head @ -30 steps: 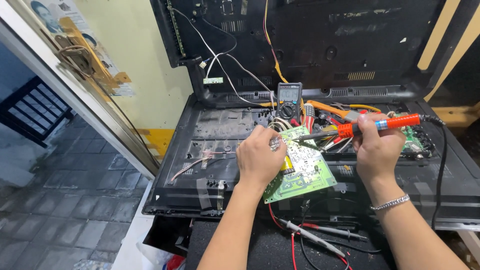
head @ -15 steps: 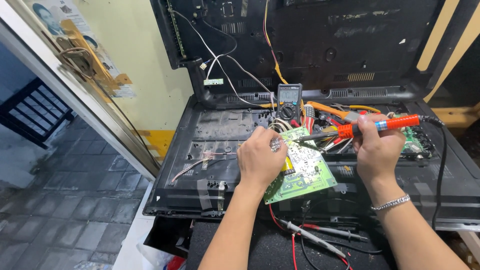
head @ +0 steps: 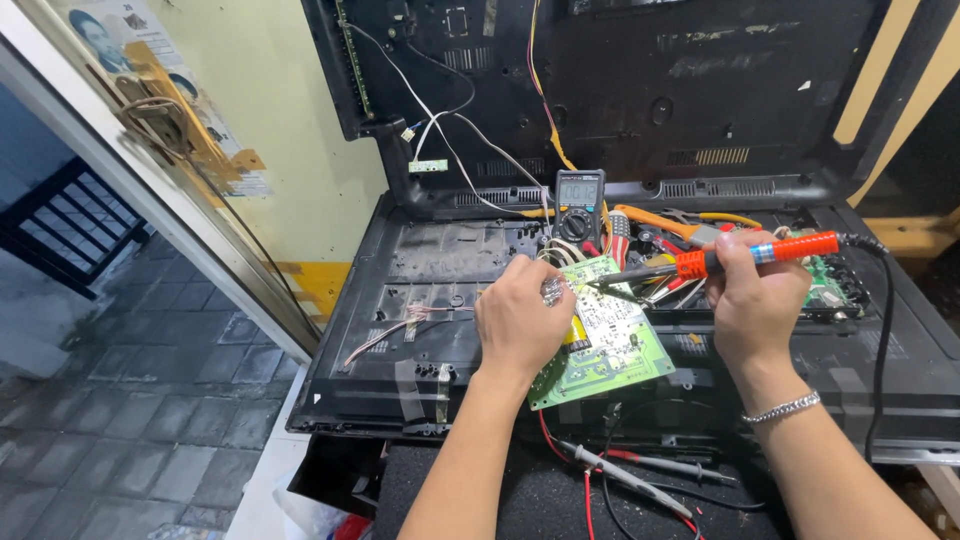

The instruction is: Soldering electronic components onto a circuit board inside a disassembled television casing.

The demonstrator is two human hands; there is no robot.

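A green circuit board (head: pixel 612 345) lies tilted on the black plastic back shell (head: pixel 430 280) of an opened flat screen set. My left hand (head: pixel 522 322) rests on the board's left part, and its fingertips pinch a thin silvery wire (head: pixel 552 291) at the board's top edge. My right hand (head: pixel 752 298) grips an orange soldering iron (head: pixel 740 256) by its handle. The iron's metal tip (head: pixel 598 281) points left and meets the board's top edge beside the wire.
A dark multimeter (head: pixel 578 204) stands behind the board, with its probes (head: pixel 620 472) lying on the dark mat in front. Pliers and loose tools (head: pixel 680 228) lie at the right. A second green board (head: pixel 832 282) sits further right. The set's upright back panel (head: pixel 620 80) fills the rear.
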